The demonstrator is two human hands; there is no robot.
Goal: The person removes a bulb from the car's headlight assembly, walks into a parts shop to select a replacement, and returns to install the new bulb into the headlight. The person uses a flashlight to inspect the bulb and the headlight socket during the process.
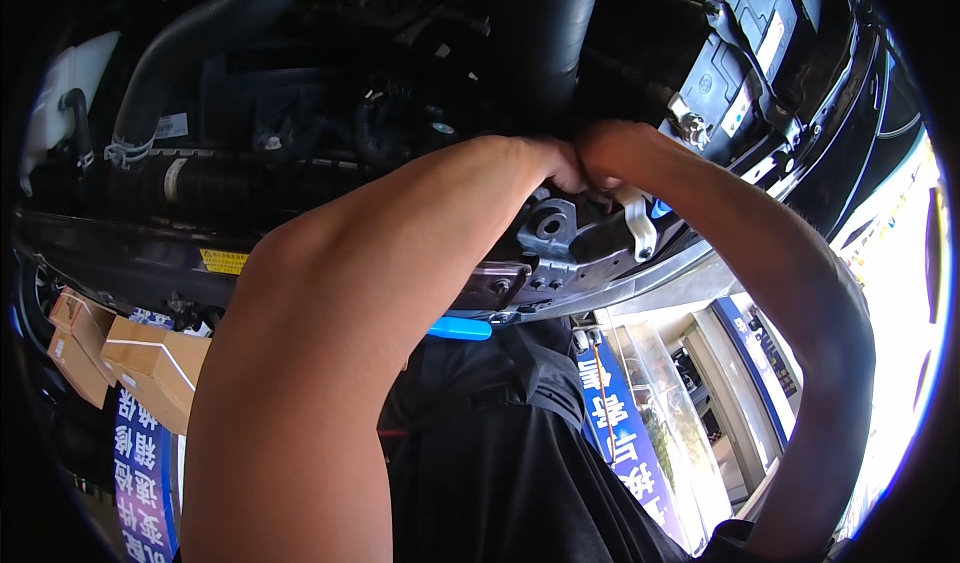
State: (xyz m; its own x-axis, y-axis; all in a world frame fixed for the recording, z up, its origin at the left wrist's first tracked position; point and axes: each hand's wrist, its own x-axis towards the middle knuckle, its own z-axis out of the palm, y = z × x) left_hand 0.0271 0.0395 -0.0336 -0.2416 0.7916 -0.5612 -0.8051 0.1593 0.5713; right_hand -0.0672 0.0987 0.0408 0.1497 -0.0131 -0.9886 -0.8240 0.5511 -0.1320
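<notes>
Meeting below the black duct (548,33), the left hand (566,167) and right hand (612,151) bend inward, partly obscured — whether either grasps anything cannot be told. The silver bracket (639,227) sits just below the right hand — the battery (706,81) farther right.

Left arm (350,263), right arm (780,253) bent; hands (612,153) close together.

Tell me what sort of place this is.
Probably a vehicle repair shop: an exposed engine bay shows a battery and a clamped black hose; cardboard boxes at the left fit a workshop.
</notes>
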